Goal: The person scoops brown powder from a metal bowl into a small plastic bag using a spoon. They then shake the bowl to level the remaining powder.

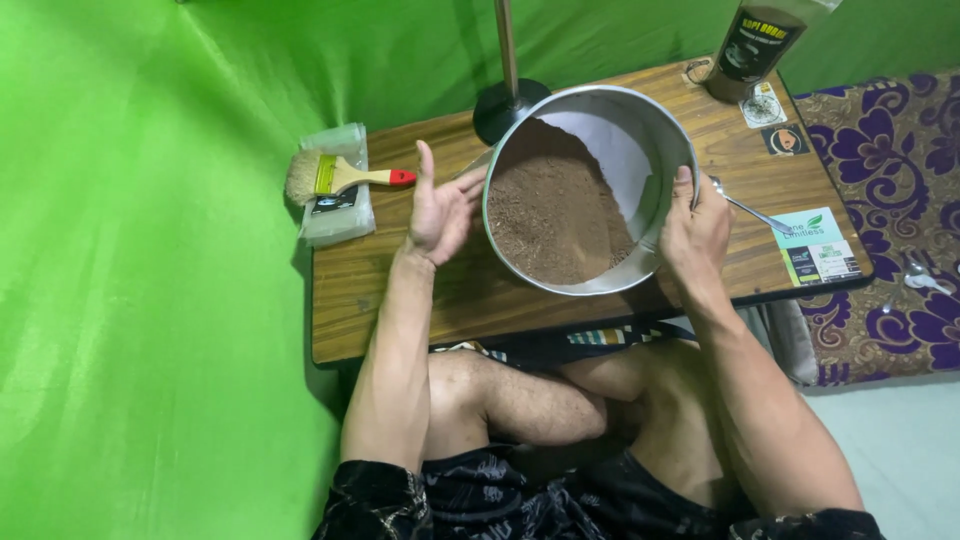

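Observation:
A round metal sieve (655,125) holds brown powder (550,215) heaped toward its near left side, with white mesh bare at the far right. My right hand (693,235) grips the sieve's right rim, holding it tilted over the low wooden table (400,290). My left hand (440,205) is flat and spread, its fingers against the sieve's left wall.
A paintbrush (340,177) with a yellow and red handle lies on a clear plastic packet (335,220) at the table's left end. A metal spoon (745,208), small printed cards (815,245), a dark pouch (752,45) and a pole stand (508,95) sit around. Green cloth covers the left.

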